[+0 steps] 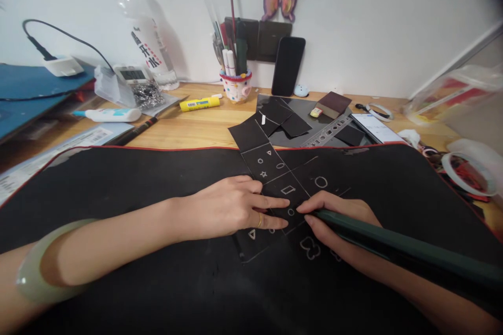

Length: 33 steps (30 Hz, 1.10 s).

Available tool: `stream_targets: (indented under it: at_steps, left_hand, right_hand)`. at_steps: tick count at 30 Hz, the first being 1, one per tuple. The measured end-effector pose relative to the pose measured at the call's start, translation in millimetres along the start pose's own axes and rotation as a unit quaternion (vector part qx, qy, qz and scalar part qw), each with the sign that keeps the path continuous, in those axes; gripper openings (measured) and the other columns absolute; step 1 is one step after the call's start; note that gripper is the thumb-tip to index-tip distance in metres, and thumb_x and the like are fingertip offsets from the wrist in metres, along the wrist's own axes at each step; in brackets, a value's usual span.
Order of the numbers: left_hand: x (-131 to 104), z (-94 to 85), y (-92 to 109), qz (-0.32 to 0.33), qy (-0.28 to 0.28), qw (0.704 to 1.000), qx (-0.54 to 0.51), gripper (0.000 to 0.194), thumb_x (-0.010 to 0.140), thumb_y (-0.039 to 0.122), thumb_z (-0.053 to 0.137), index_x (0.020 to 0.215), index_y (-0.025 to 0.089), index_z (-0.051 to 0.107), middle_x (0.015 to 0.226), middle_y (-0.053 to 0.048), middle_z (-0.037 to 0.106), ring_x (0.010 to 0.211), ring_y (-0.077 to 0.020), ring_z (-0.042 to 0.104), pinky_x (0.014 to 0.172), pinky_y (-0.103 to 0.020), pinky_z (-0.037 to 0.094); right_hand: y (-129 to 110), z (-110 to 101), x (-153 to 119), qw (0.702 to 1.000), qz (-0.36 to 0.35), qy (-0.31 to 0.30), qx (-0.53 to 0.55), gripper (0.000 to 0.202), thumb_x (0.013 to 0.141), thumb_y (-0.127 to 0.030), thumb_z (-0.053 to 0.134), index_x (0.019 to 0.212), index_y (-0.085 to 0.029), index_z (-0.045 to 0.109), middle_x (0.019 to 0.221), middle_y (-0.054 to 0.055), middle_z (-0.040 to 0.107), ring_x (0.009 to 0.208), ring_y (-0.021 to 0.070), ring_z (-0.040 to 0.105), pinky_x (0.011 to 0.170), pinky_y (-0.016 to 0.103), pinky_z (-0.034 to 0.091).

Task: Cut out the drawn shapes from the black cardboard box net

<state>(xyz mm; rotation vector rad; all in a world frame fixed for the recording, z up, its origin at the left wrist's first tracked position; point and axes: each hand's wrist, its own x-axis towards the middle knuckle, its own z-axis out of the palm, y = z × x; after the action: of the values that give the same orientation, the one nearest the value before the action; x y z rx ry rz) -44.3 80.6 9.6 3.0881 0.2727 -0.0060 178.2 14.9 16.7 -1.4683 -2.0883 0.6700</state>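
Observation:
My left hand [236,207] lies on a sheet of black paper [251,136] with two fingers stretched out beside a small drawn circle. It wears a gold ring and, at the wrist, a pale green bangle [29,277]. In my right hand [349,214] a long dark green pen [377,243] is gripped between thumb and fingers. Its tip is hidden, close to the drawn circle. White outlines of triangles, a star, a parallelogram, circles and a butterfly-like shape cover the paper, which is divided by straight white lines.
A black mat [129,183] with red edging covers the wooden desk [168,131]. Behind it are a yellow glue stick [199,103], a pen cup [236,86], a leaning black phone [288,66], a shape stencil [328,132] and a lit phone [377,128]. A tape roll [469,174] lies right.

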Motion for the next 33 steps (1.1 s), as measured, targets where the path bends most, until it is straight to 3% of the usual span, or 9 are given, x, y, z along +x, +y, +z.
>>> stream_targets:
  at_steps: [4, 12, 29, 33]
  left_hand:
    - [0, 0.5, -1, 0.004, 0.002, 1.000, 0.001, 0.041, 0.094, 0.017, 0.025, 0.130, 0.032, 0.039, 0.140, 0.007, 0.033, 0.081, -0.0155, 0.045, 0.073, -0.031, 0.038]
    - [-1, 0.2, -1, 0.006, 0.015, 1.000, 0.007, 0.040, 0.093, 0.019, 0.026, 0.128, 0.032, 0.042, 0.139, 0.006, 0.035, 0.081, -0.0155, 0.047, 0.074, -0.030, 0.038]
    - [0, 0.1, 0, 0.008, 0.013, 1.000, 0.002, 0.041, 0.094, 0.019, 0.024, 0.128, 0.031, 0.041, 0.140, 0.005, 0.034, 0.085, -0.0161, 0.047, 0.076, -0.030, 0.038]
    - [0, 0.4, 0, 0.006, 0.015, 1.000, -0.008, 0.041, 0.092, 0.016, 0.028, 0.128, 0.031, 0.043, 0.139, 0.005, 0.035, 0.082, -0.0160, 0.047, 0.076, -0.031, 0.039]
  right_hand:
    - [4, 5, -3, 0.999, -0.006, 0.023, -0.031, 0.017, 0.073, -0.011, 0.051, 0.079, -0.024, 0.059, 0.049, -0.009, 0.057, 0.038, 0.0058, 0.053, 0.045, 0.017, 0.042]
    - [14, 12, -6, 0.995, -0.046, 0.048, -0.075, 0.018, 0.072, -0.012, 0.052, 0.083, -0.025, 0.057, 0.051, -0.010, 0.058, 0.040, 0.0041, 0.053, 0.045, 0.015, 0.039]
    - [8, 9, -5, 0.997, -0.001, 0.045, -0.056, 0.015, 0.070, -0.014, 0.053, 0.079, -0.024, 0.060, 0.050, -0.008, 0.058, 0.038, 0.0054, 0.052, 0.041, 0.015, 0.038]
    - [3, 6, -3, 0.998, 0.007, 0.037, -0.042, 0.015, 0.069, -0.013, 0.053, 0.078, -0.023, 0.060, 0.044, -0.010, 0.052, 0.035, 0.0046, 0.048, 0.040, 0.015, 0.037]
